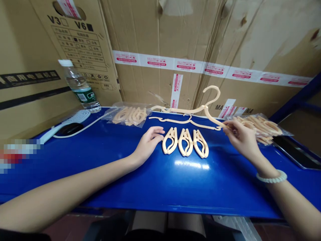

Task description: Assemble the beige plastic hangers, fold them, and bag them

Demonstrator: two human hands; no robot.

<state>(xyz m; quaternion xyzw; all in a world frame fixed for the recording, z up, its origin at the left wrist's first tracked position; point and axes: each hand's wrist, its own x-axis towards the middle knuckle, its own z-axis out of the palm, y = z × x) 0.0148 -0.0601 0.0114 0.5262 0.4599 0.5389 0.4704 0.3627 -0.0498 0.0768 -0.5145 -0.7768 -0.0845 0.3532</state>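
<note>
An unfolded cream clothes hanger (187,109) is raised at the back of the table, hook up. My right hand (239,135) pinches its right end between thumb and fingers. Just below it, a second unfolded hanger (175,121) lies flat on the blue table (140,187). In front are three folded hangers in a row: left (170,142), middle (185,143) and right (200,144). Beside the left one, my left hand (149,142) rests with fingers stretched out and nothing in them.
Clear bags of folded hangers lie at the back left (130,115) and right (263,125). A water bottle (81,87), a white cable (92,124) and a black mouse (68,128) are at left. A phone (298,152) lies at right. Cardboard boxes (160,36) stand behind.
</note>
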